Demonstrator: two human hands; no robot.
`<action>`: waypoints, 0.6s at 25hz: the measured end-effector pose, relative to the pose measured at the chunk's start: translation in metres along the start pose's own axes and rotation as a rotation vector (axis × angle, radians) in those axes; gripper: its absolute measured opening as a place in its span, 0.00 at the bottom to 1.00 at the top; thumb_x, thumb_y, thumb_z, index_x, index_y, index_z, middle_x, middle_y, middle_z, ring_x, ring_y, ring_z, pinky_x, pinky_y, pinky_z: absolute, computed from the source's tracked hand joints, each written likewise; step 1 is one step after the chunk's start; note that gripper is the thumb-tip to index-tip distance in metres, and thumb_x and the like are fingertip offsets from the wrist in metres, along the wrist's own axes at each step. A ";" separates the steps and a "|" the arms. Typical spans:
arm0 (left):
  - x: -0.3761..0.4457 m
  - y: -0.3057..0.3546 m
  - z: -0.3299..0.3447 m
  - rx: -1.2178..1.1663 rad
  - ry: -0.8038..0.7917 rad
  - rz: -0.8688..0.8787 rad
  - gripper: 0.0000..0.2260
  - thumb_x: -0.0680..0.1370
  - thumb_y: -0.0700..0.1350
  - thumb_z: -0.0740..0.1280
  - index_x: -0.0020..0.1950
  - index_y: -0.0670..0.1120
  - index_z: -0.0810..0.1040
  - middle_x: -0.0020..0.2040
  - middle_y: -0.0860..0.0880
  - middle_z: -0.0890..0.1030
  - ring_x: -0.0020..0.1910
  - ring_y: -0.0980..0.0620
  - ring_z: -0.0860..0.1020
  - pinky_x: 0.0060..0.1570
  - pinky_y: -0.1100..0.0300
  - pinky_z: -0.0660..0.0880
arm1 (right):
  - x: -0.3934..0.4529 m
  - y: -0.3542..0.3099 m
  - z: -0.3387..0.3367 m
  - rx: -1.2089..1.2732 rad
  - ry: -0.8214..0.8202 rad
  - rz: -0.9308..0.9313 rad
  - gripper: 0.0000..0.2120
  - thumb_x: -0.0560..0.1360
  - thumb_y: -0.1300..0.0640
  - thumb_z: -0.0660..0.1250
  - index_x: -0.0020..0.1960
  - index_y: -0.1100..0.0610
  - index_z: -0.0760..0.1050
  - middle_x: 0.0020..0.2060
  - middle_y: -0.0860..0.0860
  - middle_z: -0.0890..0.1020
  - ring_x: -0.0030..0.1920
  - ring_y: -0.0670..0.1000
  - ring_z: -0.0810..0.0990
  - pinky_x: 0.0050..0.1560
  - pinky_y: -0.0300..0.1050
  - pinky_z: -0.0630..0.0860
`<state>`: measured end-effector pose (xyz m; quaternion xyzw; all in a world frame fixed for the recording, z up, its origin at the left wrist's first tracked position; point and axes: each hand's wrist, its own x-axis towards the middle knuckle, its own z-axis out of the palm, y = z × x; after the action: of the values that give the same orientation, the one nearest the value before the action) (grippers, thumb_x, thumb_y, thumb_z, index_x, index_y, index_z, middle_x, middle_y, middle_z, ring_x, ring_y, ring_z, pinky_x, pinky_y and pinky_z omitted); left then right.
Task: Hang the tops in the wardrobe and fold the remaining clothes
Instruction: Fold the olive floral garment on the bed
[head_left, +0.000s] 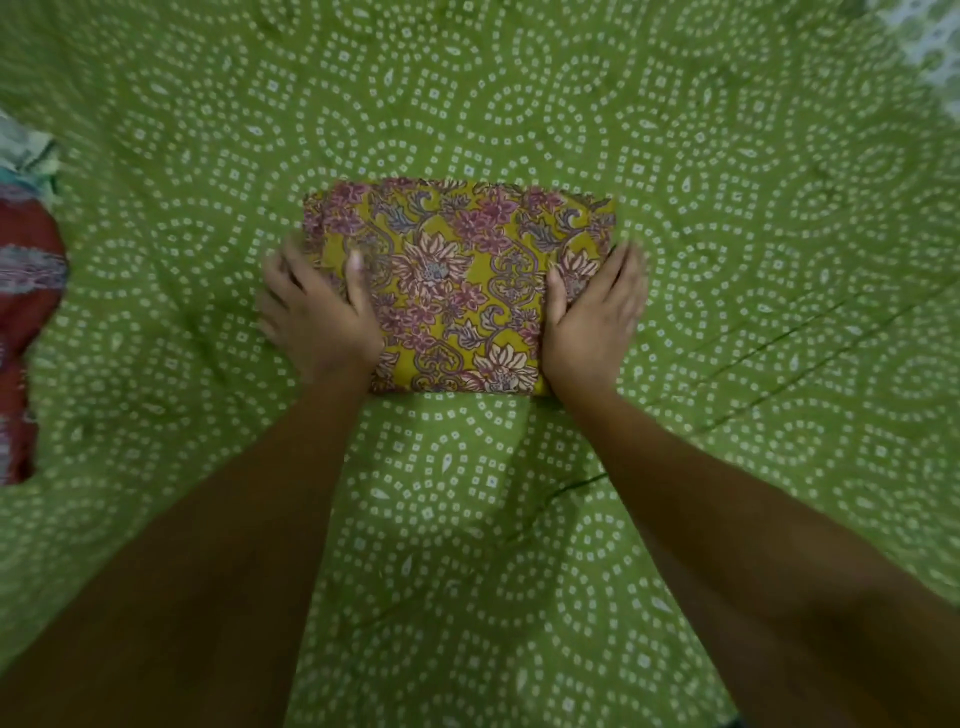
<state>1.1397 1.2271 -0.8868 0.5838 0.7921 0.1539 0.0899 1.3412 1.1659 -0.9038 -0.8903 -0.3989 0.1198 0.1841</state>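
A: Where is the folded garment (460, 286) placed?

B: It is laid flat on the green bedspread (727, 208), in the middle of the view, folded into a compact rectangle. Its long axis is set across the body — left to right — with the shorter sides turned toward each hand.

A: And how are the hands held?

B: The left hand (317, 306) is set against the left short edge, the right hand (592, 312) against the right one. On each, the thumb is laid on top of the cloth while the fingers are spread along or past the edge. Neither grip is closed; both palms are kept flat and relaxed, pressing rather than pinching. The fingertips are blurred, so finer detail cannot be told.

A: Which hand is nearer?

B: Neither, really — the bundle is bracketed evenly, so a lift from both ends is probably favoured, with fingers slid beneath the short edges.

A: Anything else in sight?

B: A red patterned cloth (26, 312) is seen at the far left edge, well apart from the bundle.
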 end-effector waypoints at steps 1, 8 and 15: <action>-0.011 0.001 -0.007 -0.055 -0.026 -0.047 0.33 0.79 0.64 0.54 0.71 0.38 0.65 0.66 0.38 0.70 0.64 0.40 0.70 0.61 0.50 0.65 | -0.012 0.000 -0.006 0.034 -0.034 0.091 0.36 0.78 0.36 0.53 0.76 0.60 0.55 0.74 0.57 0.58 0.75 0.57 0.54 0.74 0.55 0.51; 0.022 0.041 -0.077 -0.372 -0.534 -0.177 0.26 0.75 0.60 0.67 0.60 0.39 0.76 0.52 0.42 0.79 0.55 0.42 0.77 0.50 0.55 0.70 | 0.018 -0.017 -0.096 0.798 -0.558 0.361 0.26 0.68 0.50 0.76 0.61 0.59 0.75 0.54 0.55 0.82 0.53 0.57 0.81 0.59 0.57 0.77; -0.078 0.076 -0.260 -0.602 -0.507 0.108 0.15 0.79 0.53 0.63 0.46 0.41 0.76 0.41 0.41 0.77 0.42 0.47 0.75 0.41 0.56 0.67 | -0.086 -0.009 -0.300 0.796 -0.287 0.219 0.15 0.73 0.45 0.69 0.52 0.55 0.78 0.47 0.54 0.85 0.48 0.55 0.83 0.54 0.60 0.78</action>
<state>1.1480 1.1376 -0.6194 0.5915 0.6325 0.2346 0.4417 1.3871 1.0366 -0.6238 -0.7614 -0.2466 0.4053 0.4418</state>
